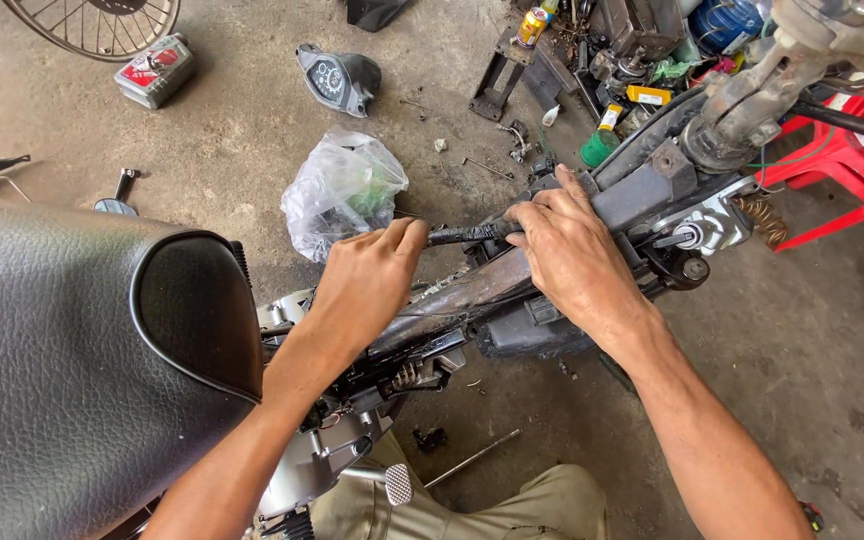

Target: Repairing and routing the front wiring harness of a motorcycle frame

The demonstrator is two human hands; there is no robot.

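A stripped motorcycle frame (642, 190) runs from lower left to upper right, its rusty main tube bare. A black taped cable bundle (467, 234) lies along the top of that tube. My left hand (372, 280) pinches the near end of the bundle between thumb and fingers. My right hand (567, 245) is closed over the far end of the bundle and rests on the frame. The black leather seat (72, 360) fills the lower left. The engine (337, 455) shows below my left forearm.
On the concrete floor lie a clear plastic bag (342, 190), a speedometer housing (337, 78), an oil can (155, 70), a mirror (117, 197) and scattered parts. A spoked wheel (92, 22) is top left. A red plastic chair (852, 150) stands at right.
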